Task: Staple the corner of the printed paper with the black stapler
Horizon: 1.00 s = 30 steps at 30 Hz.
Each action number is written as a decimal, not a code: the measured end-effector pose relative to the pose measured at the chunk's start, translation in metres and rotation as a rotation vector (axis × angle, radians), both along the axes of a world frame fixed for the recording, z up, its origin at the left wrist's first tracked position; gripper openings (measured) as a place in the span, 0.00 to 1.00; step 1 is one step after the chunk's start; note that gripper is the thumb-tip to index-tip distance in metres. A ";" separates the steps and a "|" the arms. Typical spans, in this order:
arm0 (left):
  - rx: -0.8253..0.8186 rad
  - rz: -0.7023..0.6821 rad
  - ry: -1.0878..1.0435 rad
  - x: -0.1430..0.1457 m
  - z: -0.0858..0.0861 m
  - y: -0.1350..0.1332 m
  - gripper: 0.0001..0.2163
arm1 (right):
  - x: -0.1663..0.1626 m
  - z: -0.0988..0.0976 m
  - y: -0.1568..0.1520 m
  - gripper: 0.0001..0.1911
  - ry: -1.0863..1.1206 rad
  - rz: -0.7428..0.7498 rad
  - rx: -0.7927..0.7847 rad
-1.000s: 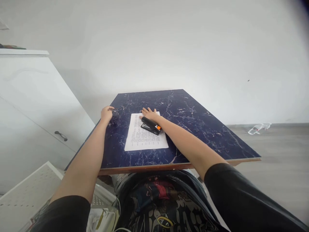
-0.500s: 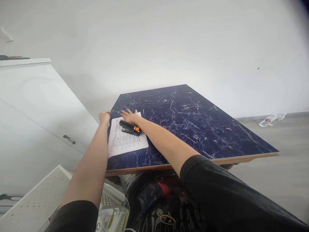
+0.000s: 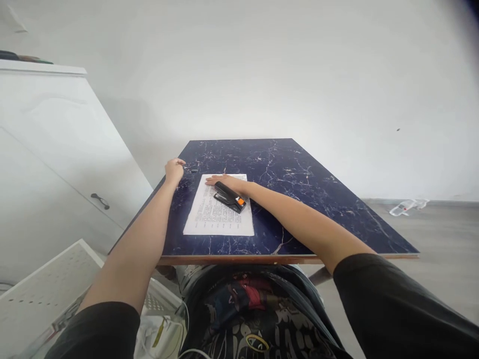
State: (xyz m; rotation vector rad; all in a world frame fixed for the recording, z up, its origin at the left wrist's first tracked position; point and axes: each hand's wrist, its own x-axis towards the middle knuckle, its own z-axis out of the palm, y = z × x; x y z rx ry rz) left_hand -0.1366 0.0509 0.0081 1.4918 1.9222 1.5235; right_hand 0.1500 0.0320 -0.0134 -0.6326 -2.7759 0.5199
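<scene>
My right hand (image 3: 227, 183) lies flat on the upper part of a printed sheet of paper (image 3: 198, 219), fingers stretched toward the left. A black stapler (image 3: 230, 197) with an orange mark rests on the sheet, right beside that hand. Near the table's left edge is my left hand (image 3: 174, 171), its fingers loosely curled and slightly apart, with nothing visible in them. Just to its right, apart from the fingers, a small dark piece (image 3: 194, 171) lies on the tabletop; its kind is too small to make out.
The dark blue marbled table (image 3: 299, 199) stands by a white wall. On the left are a white cabinet (image 3: 56, 149) and a white perforated rack (image 3: 45, 284). A clear plastic bag (image 3: 407, 207) lies on the floor at right.
The view has turned and levelled, so table, paper and stapler appear shifted. The small dark piece now shows beside my left hand. My right hand stays on the paper.
</scene>
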 end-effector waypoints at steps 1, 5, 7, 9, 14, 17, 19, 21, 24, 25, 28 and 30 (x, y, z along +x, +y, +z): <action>0.002 -0.060 0.050 0.009 0.004 -0.003 0.11 | 0.013 -0.002 0.001 0.27 -0.002 -0.016 -0.002; 0.028 -0.521 0.569 0.051 0.018 -0.018 0.11 | 0.056 -0.006 -0.001 0.27 -0.020 -0.082 0.001; 0.039 -0.727 0.732 0.071 0.021 -0.026 0.12 | 0.065 -0.005 -0.005 0.27 -0.038 -0.089 -0.002; 0.028 -0.864 0.814 0.085 0.021 -0.033 0.14 | 0.066 -0.004 -0.009 0.26 -0.045 -0.069 0.002; -0.049 -1.009 0.840 0.089 0.012 -0.037 0.19 | 0.059 0.003 -0.015 0.23 0.072 -0.027 0.042; -0.099 -1.004 0.812 0.081 0.013 -0.037 0.22 | 0.068 0.023 -0.020 0.20 0.204 -0.229 0.060; -0.129 -1.045 0.818 0.078 0.016 -0.040 0.24 | 0.082 0.044 -0.030 0.25 0.193 -0.362 -0.052; -0.159 -1.099 0.828 0.078 0.021 -0.044 0.27 | 0.097 0.064 -0.046 0.30 0.079 -0.297 -0.260; -0.184 -1.108 0.826 0.082 0.025 -0.049 0.28 | 0.116 0.080 -0.075 0.28 -0.110 -0.204 -0.276; -0.191 -1.096 0.828 0.084 0.026 -0.051 0.28 | 0.120 0.080 -0.083 0.28 -0.131 -0.194 -0.245; -0.211 -1.068 0.846 0.088 0.026 -0.053 0.28 | 0.127 0.071 -0.096 0.21 -0.094 -0.186 -0.160; -0.212 -1.063 0.848 0.089 0.026 -0.052 0.27 | 0.128 0.062 -0.094 0.14 -0.015 -0.209 -0.099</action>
